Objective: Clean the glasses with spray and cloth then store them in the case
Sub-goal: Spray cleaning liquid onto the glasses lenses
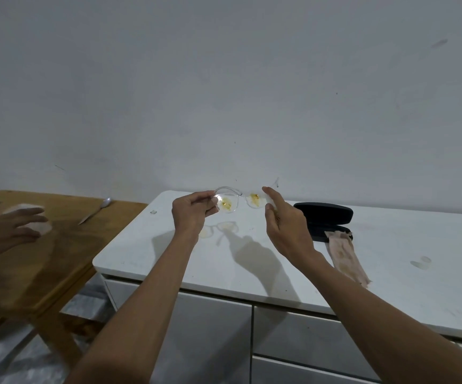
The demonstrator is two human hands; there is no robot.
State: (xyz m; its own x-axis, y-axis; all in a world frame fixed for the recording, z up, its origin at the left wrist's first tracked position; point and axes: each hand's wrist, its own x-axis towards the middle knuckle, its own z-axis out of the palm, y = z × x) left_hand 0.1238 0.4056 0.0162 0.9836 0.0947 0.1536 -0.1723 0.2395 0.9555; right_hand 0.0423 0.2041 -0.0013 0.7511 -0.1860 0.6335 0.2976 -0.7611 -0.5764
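- Clear-framed glasses [238, 201], yellow smears on both lenses, held above the white desk's [390, 273] back edge.
- Left hand [192, 210] fingers pinch one end; right hand [282, 217] fingers pinch the other.
- Open black oblong case [324, 214] lies near the back edge, a crumpled pinkish wrapper [344, 254] touching it.

Ahead of you a plain pale grey wall [224, 79] fills the upper half of the view, marked with a few small dark scuffs and specks. Below it stands a white cabinet whose top is the surface [390, 273], with a rounded near-left corner and a few faint stains; shadows fall across it, cast by light from above. Flat white drawer fronts [293, 336] sit under its near edge. To your left a wooden table [58, 245] butts against the surface's left edge, and beneath it the floor [44, 356] looks grey and mottled
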